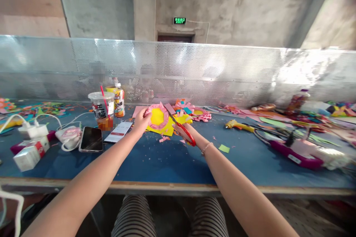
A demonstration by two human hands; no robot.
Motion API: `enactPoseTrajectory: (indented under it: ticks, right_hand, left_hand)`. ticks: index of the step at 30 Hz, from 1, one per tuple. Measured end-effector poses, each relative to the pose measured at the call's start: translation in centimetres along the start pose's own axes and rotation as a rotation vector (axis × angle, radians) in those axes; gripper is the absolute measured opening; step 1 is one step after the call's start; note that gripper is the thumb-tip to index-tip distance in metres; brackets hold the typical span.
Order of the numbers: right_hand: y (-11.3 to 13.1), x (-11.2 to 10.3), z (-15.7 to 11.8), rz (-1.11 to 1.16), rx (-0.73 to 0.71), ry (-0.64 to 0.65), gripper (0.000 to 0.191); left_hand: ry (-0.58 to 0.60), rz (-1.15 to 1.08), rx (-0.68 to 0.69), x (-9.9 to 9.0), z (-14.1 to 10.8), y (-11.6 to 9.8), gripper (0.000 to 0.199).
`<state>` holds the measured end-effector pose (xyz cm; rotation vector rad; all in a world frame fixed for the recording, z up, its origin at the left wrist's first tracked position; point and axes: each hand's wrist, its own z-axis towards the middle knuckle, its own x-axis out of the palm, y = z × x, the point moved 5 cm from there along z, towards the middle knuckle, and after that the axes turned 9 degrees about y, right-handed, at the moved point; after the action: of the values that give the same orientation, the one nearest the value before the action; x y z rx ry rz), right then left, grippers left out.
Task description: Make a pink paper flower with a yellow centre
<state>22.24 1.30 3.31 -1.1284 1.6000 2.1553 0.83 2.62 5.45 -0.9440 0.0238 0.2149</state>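
My left hand (141, 120) pinches the left edge of a pink paper ring with a yellow centre (157, 117), shaped like a flower. In my right hand (184, 132) is a pair of red-handled scissors (190, 137), its dark blades pointing up and left beside the ring's right edge. Whether the blades touch the paper I cannot tell. Yellow paper (167, 130) shows below the ring. Just behind my right hand lie more pink paper flowers (202, 114). Small pink scraps (164, 139) are scattered on the blue tabletop in front.
To the left stand a plastic drink cup (101, 105) with a red straw, a bottle (119, 100) and two phones (91, 139). At right lie a yellow glue gun (238, 125), a purple power strip (294, 154) and coloured paper. A perforated metal screen (239, 77) borders the back.
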Motion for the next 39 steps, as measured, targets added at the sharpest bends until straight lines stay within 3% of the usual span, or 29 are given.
enactPoseTrajectory:
  ticks: [4,9,15,31,39]
  right_hand:
    - [-0.1,-0.2,0.2,0.003,0.041,-0.040,0.043]
    - [-1.0,-0.5,0.9,0.060,0.025,-0.052,0.044]
    - [-1.8,0.0,1.3,0.116,-0.043,0.001,0.044]
    - [-0.7,0.3,0.6,0.184,-0.078,-0.019,0.047]
    - [0.2,0.2,0.3,0.121,-0.066,-0.016,0.046]
  left_hand:
    - [0.009,0.028,0.067,0.0,0.1,-0.1,0.023]
    - [-0.003,-0.062,-0.001,0.0,0.0,0.4,0.021]
    - [-0.008,-0.093,0.010,0.1,0.0,0.2,0.020]
    - [0.036,-0.107,-0.023,1.2,-0.5,0.5,0.022]
    - [0.036,-0.113,0.023,1.4,-0.5,0.4,0.022]
